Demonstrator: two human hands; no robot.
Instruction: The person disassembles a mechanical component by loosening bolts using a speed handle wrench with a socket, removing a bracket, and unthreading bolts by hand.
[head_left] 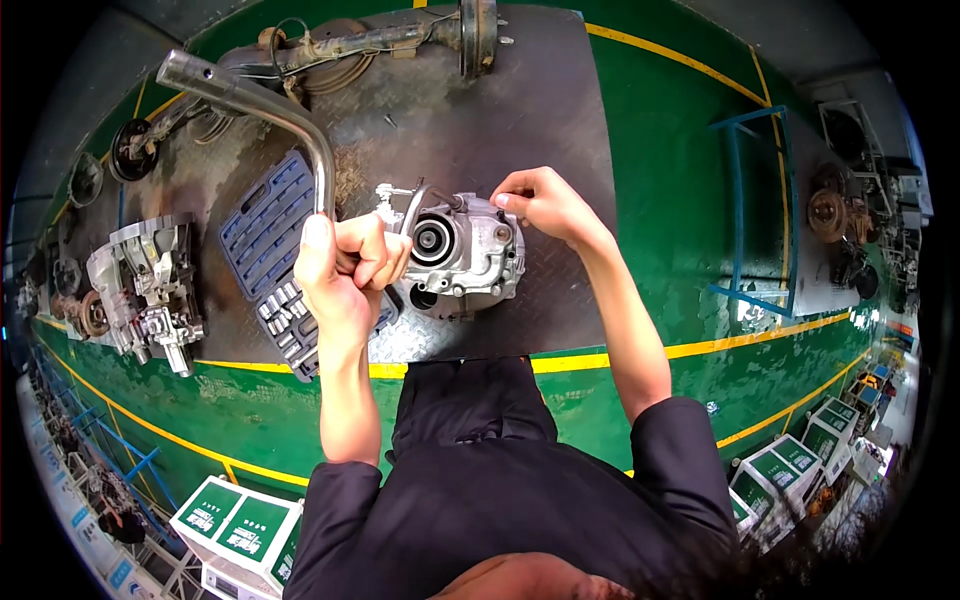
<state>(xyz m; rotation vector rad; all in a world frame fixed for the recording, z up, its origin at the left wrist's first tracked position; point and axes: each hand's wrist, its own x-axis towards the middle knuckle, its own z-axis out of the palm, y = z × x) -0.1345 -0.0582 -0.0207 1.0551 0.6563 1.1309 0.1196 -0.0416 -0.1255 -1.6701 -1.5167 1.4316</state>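
My left hand (350, 265) is closed round a bent, shiny metal bar (300, 120). Its long arm rises toward the far left and ends in a thick tube with a small hole. Just right of that fist sits a silver gearbox housing (478, 255) with a dark round bore on top. My right hand (545, 207) is at the housing's far right corner, thumb and fingers drawn together. What those fingers pinch, if anything, is too small to name. Left of the housing lies an open socket set case (268, 225), partly covered by my left hand and wrist.
A vehicle axle (380, 42) lies along the far edge of the dark metal tabletop (540, 100). Another gearbox (150, 285) stands at the left. Across the green floor, a blue frame (740, 215) is to the right. White and green cabinets (240, 525) stand at the near left.
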